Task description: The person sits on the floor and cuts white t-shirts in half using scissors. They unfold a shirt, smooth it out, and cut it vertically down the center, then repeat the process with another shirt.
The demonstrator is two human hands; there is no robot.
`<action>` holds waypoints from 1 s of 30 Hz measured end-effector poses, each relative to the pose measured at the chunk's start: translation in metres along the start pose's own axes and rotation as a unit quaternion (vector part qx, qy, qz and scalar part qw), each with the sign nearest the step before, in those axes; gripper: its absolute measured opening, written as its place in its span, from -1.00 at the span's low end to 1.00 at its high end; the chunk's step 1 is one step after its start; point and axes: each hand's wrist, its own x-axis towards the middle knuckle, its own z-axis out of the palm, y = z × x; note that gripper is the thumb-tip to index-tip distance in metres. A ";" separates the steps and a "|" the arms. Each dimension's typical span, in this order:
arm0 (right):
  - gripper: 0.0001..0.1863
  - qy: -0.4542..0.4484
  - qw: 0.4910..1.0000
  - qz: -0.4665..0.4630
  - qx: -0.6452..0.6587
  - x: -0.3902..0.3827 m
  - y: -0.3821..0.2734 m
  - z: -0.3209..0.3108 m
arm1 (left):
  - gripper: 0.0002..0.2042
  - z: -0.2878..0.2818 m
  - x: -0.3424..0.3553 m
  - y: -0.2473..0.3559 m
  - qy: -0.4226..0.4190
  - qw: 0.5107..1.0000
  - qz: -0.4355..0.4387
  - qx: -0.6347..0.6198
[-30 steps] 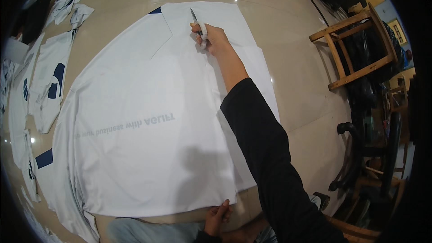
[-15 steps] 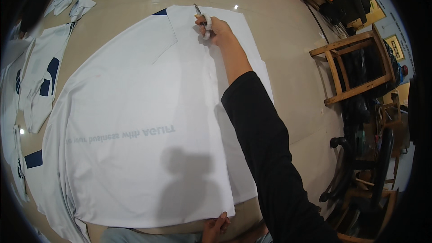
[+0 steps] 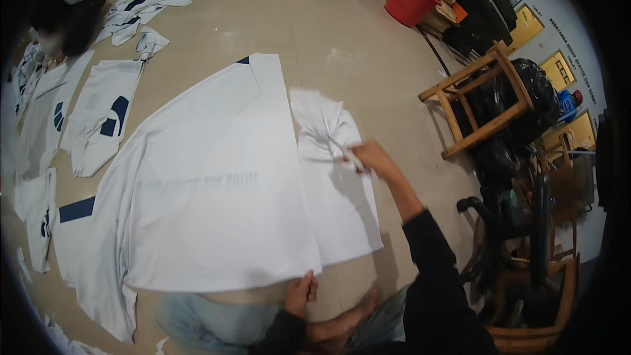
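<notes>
A large piece of white fabric with navy patches and faint grey print lies flat on the floor before me. Along its right side lies a separate white piece, bunched into folds at its upper part. My right hand is closed around scissors with pale handles, blurred by motion, right at those folds; whether it also grips the cloth is unclear. Down at the large piece's near right corner, my left hand pinches the fabric edge with closed fingers.
More white and navy fabric pieces lie to the left, with a person at the far left. On the right are a wooden stool, black bags and a black chair. A red bucket stands farther back.
My right hand has come back toward me and rightward from the fabric's far edge with the scissors. The right-hand strip is now separated and bunched. My left hand stays at the near corner.
</notes>
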 end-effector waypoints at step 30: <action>-0.40 -0.024 0.642 -0.147 0.752 -0.496 0.257 0.085 | -0.56 0.044 0.106 -0.024 0.038 0.380 0.526 0.760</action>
